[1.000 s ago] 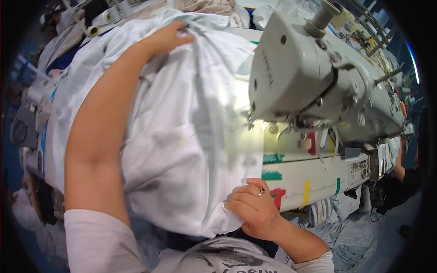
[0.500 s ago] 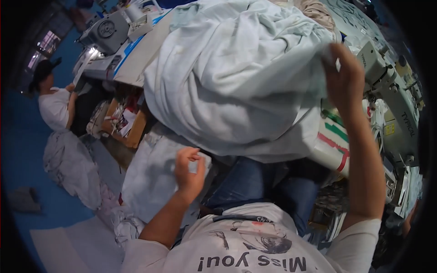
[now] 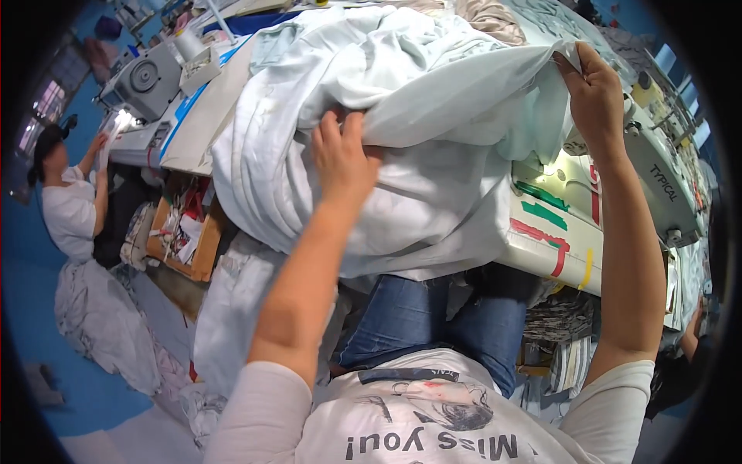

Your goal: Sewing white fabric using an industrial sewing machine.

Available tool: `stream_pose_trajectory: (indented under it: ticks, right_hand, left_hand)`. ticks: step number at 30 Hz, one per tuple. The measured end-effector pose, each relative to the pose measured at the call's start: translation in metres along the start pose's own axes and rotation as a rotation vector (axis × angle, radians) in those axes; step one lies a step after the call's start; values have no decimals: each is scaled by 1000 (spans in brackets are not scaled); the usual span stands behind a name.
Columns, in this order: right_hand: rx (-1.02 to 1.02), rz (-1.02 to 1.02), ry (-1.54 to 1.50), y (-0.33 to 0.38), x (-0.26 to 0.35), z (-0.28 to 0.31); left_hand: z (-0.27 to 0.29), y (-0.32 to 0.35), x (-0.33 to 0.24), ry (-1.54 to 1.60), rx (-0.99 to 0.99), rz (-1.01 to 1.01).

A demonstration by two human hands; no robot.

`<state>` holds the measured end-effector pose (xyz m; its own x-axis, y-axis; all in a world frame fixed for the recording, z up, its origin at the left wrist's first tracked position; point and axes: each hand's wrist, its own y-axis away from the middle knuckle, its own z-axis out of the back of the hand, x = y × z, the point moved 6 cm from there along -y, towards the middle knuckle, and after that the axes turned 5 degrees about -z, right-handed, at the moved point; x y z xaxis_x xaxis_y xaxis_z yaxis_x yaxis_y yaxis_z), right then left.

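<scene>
A big heap of white fabric [image 3: 402,93] lies over the sewing table [image 3: 541,240] in front of me. My left hand [image 3: 342,155] presses into the middle of the heap, fingers tucked under a fold. My right hand [image 3: 595,81] pinches the fabric's edge at the upper right and holds it up, just above the white sewing machine [image 3: 657,185]. The machine's needle area is mostly hidden by the cloth and my right arm.
Another person [image 3: 69,201] works at a second sewing machine [image 3: 147,77] at far left. A cardboard box [image 3: 182,232] of scraps stands beside my table, and white cloth [image 3: 100,325] lies piled on the blue floor. Coloured tape marks the table front.
My left hand has risen from below the table edge onto the fabric heap. My right hand still holds the raised edge. The view has swung slightly right.
</scene>
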<state>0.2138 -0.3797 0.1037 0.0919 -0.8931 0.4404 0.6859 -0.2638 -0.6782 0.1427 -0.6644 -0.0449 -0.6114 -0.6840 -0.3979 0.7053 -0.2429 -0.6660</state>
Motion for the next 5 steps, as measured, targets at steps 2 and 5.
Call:
stream_pose_trajectory:
  ticks: [2,5]
  right_hand:
    - [-27,15,-22,-1,-1,7]
    - [-39,-43,164,-2,-4,14]
  left_hand:
    - [-22,-43,33,-96,417,51]
    - [-8,-154,53,-167,421,-52]
